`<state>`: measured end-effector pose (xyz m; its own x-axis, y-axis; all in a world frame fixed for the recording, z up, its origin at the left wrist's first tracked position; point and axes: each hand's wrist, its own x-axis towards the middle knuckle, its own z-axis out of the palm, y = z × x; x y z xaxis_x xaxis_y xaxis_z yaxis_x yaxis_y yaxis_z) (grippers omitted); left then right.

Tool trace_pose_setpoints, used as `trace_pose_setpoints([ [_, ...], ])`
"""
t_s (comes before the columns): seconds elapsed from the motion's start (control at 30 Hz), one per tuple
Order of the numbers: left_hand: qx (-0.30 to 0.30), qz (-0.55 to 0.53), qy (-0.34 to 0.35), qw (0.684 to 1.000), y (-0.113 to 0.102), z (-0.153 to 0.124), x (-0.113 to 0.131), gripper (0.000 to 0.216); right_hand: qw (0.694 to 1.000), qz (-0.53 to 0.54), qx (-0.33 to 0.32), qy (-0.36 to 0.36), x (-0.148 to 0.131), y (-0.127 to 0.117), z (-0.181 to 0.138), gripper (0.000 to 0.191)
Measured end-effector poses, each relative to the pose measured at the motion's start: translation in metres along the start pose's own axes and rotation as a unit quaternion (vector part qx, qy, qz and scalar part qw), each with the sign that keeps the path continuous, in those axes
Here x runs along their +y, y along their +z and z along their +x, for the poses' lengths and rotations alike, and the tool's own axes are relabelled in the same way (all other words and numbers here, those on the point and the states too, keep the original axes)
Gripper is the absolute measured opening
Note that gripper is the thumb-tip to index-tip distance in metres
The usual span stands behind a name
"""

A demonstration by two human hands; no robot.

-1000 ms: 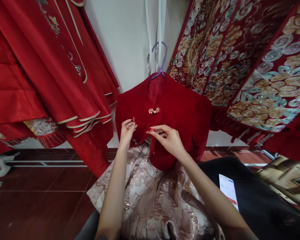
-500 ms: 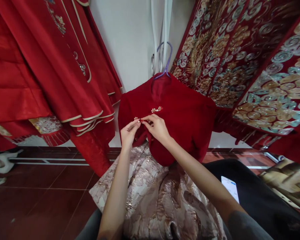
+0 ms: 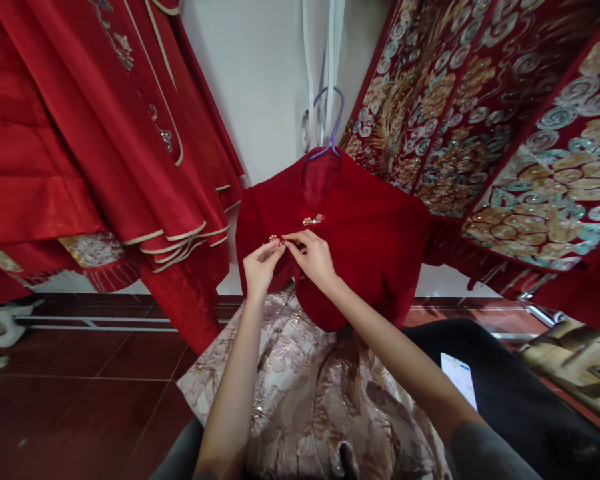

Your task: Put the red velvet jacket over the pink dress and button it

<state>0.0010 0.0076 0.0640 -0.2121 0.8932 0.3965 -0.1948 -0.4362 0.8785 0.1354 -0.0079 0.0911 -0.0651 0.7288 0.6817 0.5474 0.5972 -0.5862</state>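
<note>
A dark red velvet jacket hangs in front of me on a purple hanger. My left hand pinches a small beaded fastener at the jacket's front opening. Right beside it, my right hand pinches the other front edge, and the fingertips of both hands meet. The exact parts between the fingertips are too small to make out. Higher on the chest, another beaded fastener spans the opening. Below the hands the two front edges spread apart.
Shiny patterned brocade cloth lies over my lap. Red garments with pale piping hang at the left, and sequined red garments at the right. A phone rests on a black surface. White shoes stand at far left.
Both hands stay together at the same fastener, with only slight finger shifts. The view has moved very little.
</note>
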Motion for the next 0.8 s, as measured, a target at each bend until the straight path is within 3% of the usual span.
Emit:
trace_pose_setpoints([
  [0.57, -0.021, 0.072, 0.045, 0.996, -0.004, 0.008, -0.009, 0.025, 0.997, -0.075, 0.01, -0.019, -0.001, 0.002, 0.001, 0.024],
  [0.67, -0.038, 0.074, 0.053, 0.995, -0.006, 0.008, -0.011, 0.021, 0.997, -0.075, -0.011, -0.017, 0.0, -0.001, 0.001, 0.026],
  [0.8, -0.039, 0.078, 0.041, 0.995, -0.015, 0.004, -0.019, 0.024, 0.998, 0.008, -0.066, -0.013, 0.008, -0.014, -0.01, 0.037],
])
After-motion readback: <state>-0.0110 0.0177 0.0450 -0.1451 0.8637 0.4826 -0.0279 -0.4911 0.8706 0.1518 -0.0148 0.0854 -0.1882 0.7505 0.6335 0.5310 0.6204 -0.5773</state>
